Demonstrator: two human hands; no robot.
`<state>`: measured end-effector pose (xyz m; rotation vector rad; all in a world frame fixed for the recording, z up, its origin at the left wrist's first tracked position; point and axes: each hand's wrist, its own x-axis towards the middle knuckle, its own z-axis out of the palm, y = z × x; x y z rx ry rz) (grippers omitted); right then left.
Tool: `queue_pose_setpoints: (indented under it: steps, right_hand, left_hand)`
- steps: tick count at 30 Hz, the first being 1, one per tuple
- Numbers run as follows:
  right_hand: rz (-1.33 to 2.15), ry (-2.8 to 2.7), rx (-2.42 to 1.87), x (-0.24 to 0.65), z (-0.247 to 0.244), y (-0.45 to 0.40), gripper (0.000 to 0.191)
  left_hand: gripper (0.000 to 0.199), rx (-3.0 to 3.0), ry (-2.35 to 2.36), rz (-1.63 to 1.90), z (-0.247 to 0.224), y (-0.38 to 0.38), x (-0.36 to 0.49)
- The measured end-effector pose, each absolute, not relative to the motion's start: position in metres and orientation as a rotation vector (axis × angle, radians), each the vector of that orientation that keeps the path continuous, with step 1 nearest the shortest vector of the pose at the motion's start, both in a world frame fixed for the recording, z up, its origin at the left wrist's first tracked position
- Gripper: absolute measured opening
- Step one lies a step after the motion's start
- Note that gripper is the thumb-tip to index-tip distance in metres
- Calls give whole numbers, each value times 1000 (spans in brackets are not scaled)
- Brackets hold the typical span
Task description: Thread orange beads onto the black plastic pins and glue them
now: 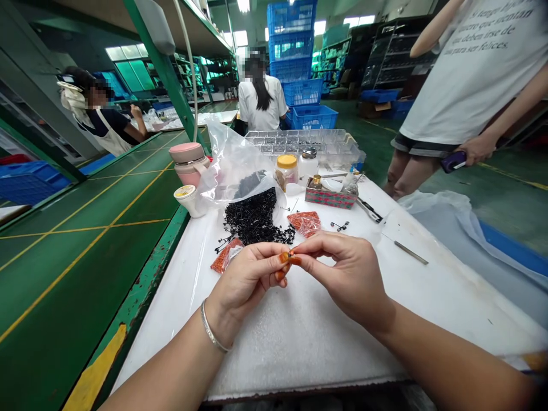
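Pinching a tiny part (290,254), too small to identify, between left hand (252,271) and right hand (353,274), with fingertips together above a white tabletop (308,348). Including, just beyond the hands, a heap of black pieces (253,216) and two orange-filled bags (305,223).

We see one tiny dark piece (290,254), mostly hidden, its pose unclear, pinched where the left hand (252,271) and right hand (353,274) meet.
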<state>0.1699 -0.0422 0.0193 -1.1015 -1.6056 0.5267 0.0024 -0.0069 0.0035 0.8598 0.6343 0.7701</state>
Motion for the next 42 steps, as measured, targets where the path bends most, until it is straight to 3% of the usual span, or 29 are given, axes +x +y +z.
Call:
queue_pose_setpoints:
  steps: [15, 28, 42]
  right_hand:
    - [313, -1704, -1042, 172, 19, -42, 4]
    - [-122, -1895, -911, 178, 14, -45, 29]
    - [103, -1807, -987, 172, 16, -42, 16]
  left_hand:
    - [19, 878, 690, 808, 7, -8, 3]
    - [17, 922, 673, 873, 4, -9, 3]
    - [15, 940, 641, 870, 4, -10, 3]
